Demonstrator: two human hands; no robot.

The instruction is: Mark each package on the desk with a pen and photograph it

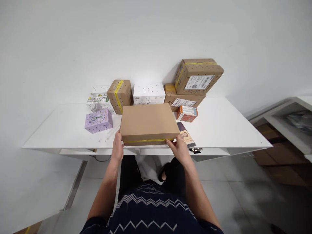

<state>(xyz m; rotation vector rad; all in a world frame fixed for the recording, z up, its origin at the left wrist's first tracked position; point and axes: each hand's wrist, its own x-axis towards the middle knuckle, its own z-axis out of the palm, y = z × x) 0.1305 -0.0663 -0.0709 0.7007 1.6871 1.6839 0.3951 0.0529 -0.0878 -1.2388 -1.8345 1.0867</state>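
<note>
A flat brown cardboard box (149,119) with yellow tape along its near side is held between my two hands at the table's front edge. My left hand (118,146) grips its near left corner, the fingers partly hidden behind it. At the near right corner, my right hand (179,148) has its thumb on the taped side and its other fingers around the edge. Just right of the box, partly covered by it, lies a dark flat item with a banknote-like picture (186,136). Whether the box touches the table, I cannot tell.
On the white table (224,130) stand a lilac box (98,121), a white-green box (98,100), a taped carton (120,94), a white dotted box (149,92) and an orange box (187,113). A labelled carton (198,78) rests on another carton (185,100). Shelving (287,126) is at right.
</note>
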